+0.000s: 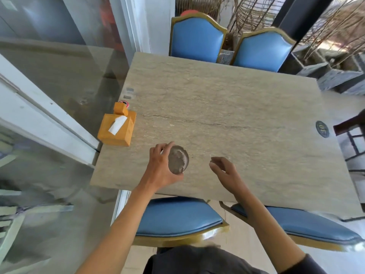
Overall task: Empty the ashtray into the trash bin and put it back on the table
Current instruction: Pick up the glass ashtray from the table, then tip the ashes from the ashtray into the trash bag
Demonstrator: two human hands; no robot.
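A round glass ashtray (178,159) with grey ash inside is over the near part of the stone table (237,107). My left hand (161,165) grips it by its left rim, fingers over the top edge and thumb below. I cannot tell whether the ashtray rests on the table or is lifted a little. My right hand (225,171) hovers to the right of the ashtray, apart from it, fingers loosely curled and holding nothing. No trash bin is in view.
An orange wooden tissue box (116,128) stands at the table's left edge, with a smaller orange block (120,108) behind it. Blue padded chairs stand at the far side (197,38) and near side (177,216). A glass wall runs along the left.
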